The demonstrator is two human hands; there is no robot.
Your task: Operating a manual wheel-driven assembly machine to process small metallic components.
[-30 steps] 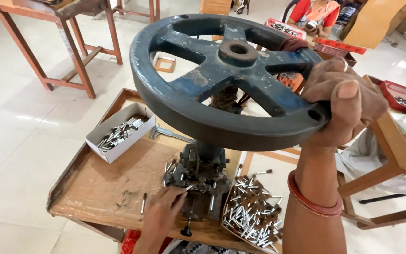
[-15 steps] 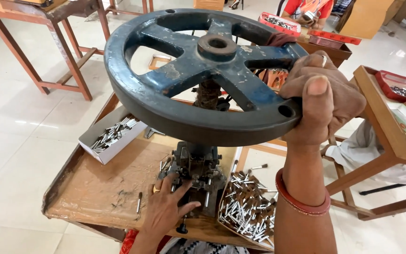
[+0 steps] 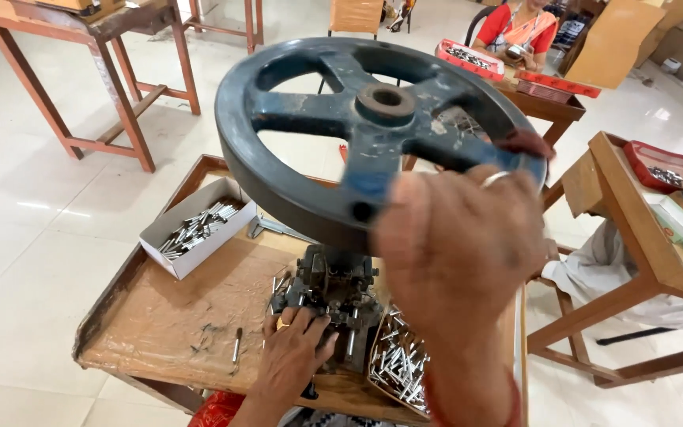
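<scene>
A big dark blue handwheel [image 3: 318,126] with spokes sits on top of a small hand press [image 3: 333,292] on a wooden tray table [image 3: 167,316]. My right hand [image 3: 456,253], blurred by motion and wearing a ring, grips the wheel's near right rim. My left hand [image 3: 294,356] rests low on the front of the press base, fingers spread against the metal; I see nothing held in it. A pile of small shiny metal pins [image 3: 397,360] lies just right of the press.
A white cardboard box of metal pins [image 3: 195,229] stands on the table's left side, with a loose pin [image 3: 235,345] near the front. Wooden tables stand at far left [image 3: 120,87] and right [image 3: 642,237]. A person in red sits at the back [image 3: 515,24] beside red trays.
The wheel has turned, and my right hand has swept along the rim toward me, now blurred. My left hand stays at the press base.
</scene>
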